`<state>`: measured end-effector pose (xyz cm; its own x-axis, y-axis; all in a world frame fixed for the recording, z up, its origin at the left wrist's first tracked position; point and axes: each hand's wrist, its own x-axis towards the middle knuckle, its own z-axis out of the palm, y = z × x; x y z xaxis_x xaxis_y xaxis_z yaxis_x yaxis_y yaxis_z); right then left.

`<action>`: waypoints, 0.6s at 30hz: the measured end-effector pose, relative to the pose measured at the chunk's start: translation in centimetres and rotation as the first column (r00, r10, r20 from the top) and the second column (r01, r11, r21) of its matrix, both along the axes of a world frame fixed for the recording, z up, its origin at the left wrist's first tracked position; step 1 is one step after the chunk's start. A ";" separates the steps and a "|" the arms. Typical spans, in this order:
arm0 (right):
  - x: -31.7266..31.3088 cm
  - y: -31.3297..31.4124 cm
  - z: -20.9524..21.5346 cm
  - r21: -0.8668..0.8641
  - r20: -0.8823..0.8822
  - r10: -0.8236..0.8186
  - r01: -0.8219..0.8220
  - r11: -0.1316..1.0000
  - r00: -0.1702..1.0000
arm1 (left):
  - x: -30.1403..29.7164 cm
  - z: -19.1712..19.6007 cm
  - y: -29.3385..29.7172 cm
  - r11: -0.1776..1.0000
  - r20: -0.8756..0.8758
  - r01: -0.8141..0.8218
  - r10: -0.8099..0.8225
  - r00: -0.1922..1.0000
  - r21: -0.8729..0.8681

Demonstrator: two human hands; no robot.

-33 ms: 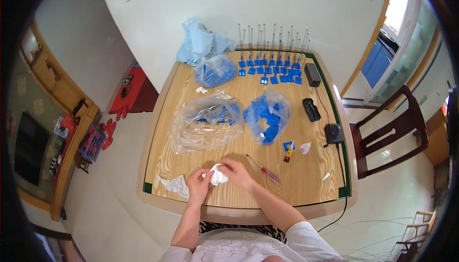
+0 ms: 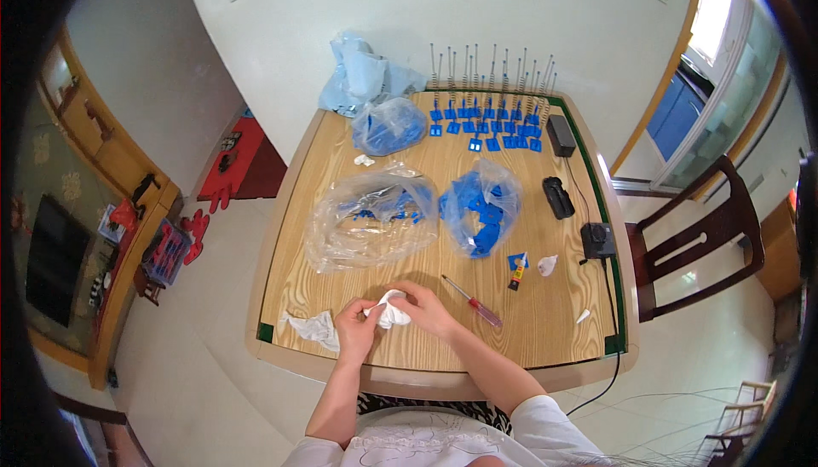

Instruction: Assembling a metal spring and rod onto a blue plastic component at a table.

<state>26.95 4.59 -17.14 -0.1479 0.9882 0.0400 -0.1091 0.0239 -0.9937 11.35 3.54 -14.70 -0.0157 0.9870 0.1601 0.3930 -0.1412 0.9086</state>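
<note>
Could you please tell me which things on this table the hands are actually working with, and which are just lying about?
In hand:
left hand
right hand
small white piece, held between both

Lying about:
red-handled screwdriver
crumpled white wrapper
clear bag of blue parts
blue bag
row of blue bases with rods
glue tube

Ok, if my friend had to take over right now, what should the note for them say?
Left hand and right hand: both are pinching a small crumpled white tissue just above the near edge of the wooden table.
Nearby: another crumpled white piece lies left of the hands; a red-handled screwdriver lies to the right, with a small glue tube beyond it.
Farther back: a nearly empty clear bag, a bag of blue parts, and rows of blue bases with upright springs.
Done or left: I cannot tell what the tissue is for.
</note>
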 end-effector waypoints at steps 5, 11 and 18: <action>-0.2 -0.7 1.0 -0.004 0.197 0.169 -0.171 0.985 0.966 | -0.4 -1.0 -0.3 0.991 0.163 -0.067 0.085 0.983 -0.115; -0.6 -1.2 1.4 0.148 0.370 0.091 -0.155 0.977 0.925 | -0.8 -2.0 -1.1 0.974 0.428 0.136 -0.046 0.902 -0.182; -1.1 -1.0 -0.1 0.181 0.342 -0.017 -0.048 0.982 0.939 | -0.7 -1.1 -1.2 0.976 0.213 0.135 -0.097 0.972 -0.171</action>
